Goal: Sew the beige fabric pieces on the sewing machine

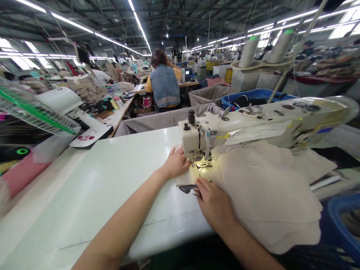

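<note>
A white sewing machine [194, 140] stands on the pale tabletop, its lamp lighting the needle area. My left hand [176, 163] lies beside the presser foot, fingers stretched out over a small beige fabric piece [184, 179]. In front of the needle, my right hand [215, 202] is closed around a dark tool that looks like thread snips [186, 189]; its rounded dark end sticks out to the left and the rest is hidden by the fingers. Right of the needle, beige fabric panels [264, 191] are piled and hang over the table's front edge.
Two thread cones [249, 52] stand on a holder behind the machine. A blue bin [247, 97] and grey cloth-lined bins [168, 119] lie beyond the table. At left are a white lamp-like device [63, 101] and a wire rack [33, 107]. A co-worker [164, 84] sits ahead, back turned.
</note>
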Tool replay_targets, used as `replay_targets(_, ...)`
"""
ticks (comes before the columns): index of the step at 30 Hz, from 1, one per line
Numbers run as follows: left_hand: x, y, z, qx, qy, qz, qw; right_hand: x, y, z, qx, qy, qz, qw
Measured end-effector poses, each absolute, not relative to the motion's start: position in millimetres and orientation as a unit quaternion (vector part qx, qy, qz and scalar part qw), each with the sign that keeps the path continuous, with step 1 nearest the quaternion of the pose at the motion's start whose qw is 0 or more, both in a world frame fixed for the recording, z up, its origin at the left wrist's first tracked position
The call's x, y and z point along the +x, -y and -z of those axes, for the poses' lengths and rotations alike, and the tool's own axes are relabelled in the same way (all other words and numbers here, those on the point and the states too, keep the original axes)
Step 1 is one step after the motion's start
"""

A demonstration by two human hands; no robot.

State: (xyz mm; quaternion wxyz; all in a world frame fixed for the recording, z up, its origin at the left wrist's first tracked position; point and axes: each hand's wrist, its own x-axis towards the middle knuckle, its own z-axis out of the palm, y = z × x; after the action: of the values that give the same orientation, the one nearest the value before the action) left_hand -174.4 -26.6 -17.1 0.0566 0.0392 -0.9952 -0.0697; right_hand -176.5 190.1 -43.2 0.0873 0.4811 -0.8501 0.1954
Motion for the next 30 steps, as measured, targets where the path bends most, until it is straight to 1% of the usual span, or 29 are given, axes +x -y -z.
replay_targets(18, -175.3, 30.8, 25.1, 0.036, 0.994, 0.078, 0.072, -179.6, -190.8, 44.4, 0.485, 0.854, -0.178, 0.055)
replay_targets(25, -177.1, 33.5, 26.0, 0.038, 0.995, 0.055, 0.068, -182.3, -186.1, 36.4, 0.476, 0.865, -0.159, 0.019)
replay_targets(30, -171.9, 23.5, 14.1, 0.044, 0.995, 0.026, 0.082, -185.8, -182.6, 29.3, 0.477, 0.867, -0.141, 0.0)
